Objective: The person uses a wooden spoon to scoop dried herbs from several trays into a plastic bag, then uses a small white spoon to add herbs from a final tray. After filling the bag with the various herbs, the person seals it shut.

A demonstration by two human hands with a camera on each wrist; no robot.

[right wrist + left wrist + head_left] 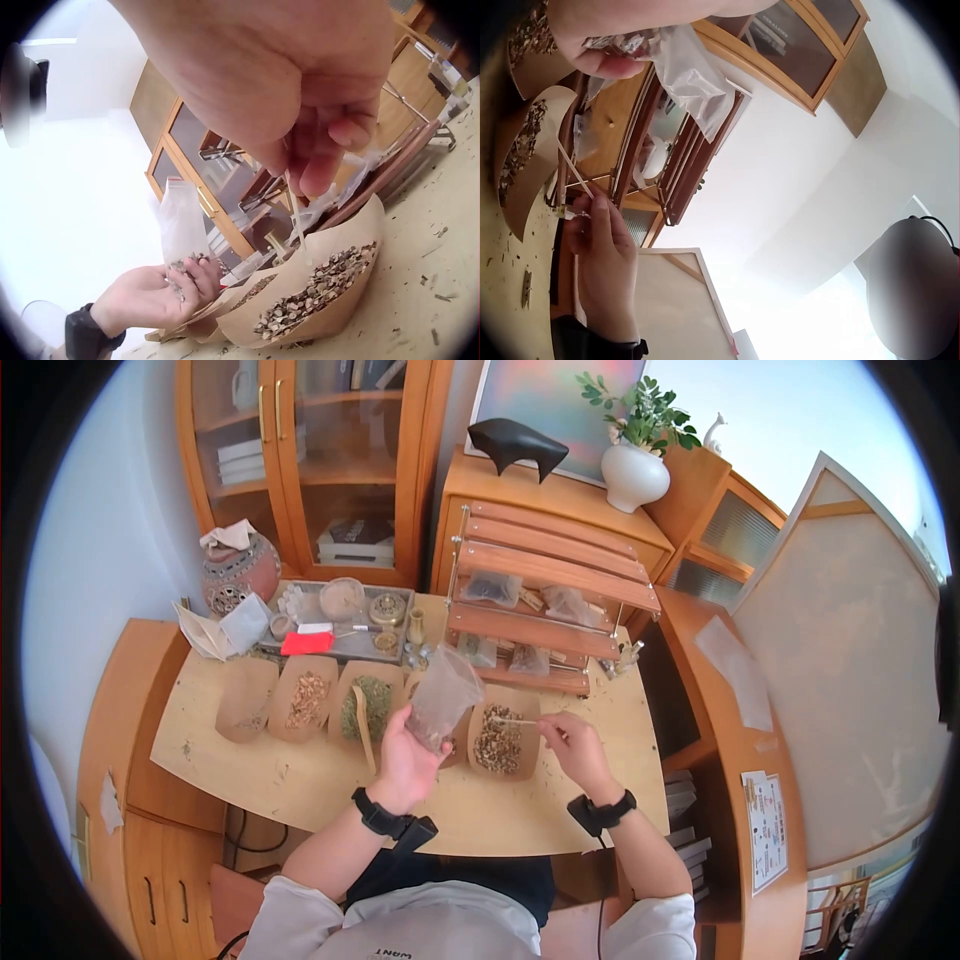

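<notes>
My left hand point(403, 768) holds a clear zip bag point(446, 690) upright, its fingers around the lower part, where some dried bits show through the plastic. In the right wrist view the bag's red-lined top stands above the fingers. My right hand point(580, 755) pinches a thin pale stick point(518, 721) between thumb and fingertips. The stick points down over the rightmost brown paper tray point(352, 311), its far end close to the chopped dried herbs point(307, 300) there. Another paper tray stands partly hidden behind my left hand.
More paper trays line up leftward, one with wood-coloured chips point(307, 700), one with green herbs point(372, 705) and a wooden scoop point(362, 725). Behind stand a grey tray point(345, 652) of small containers and a tiered wooden rack point(540, 565) with bags. Loose bits lie on the table point(260, 775).
</notes>
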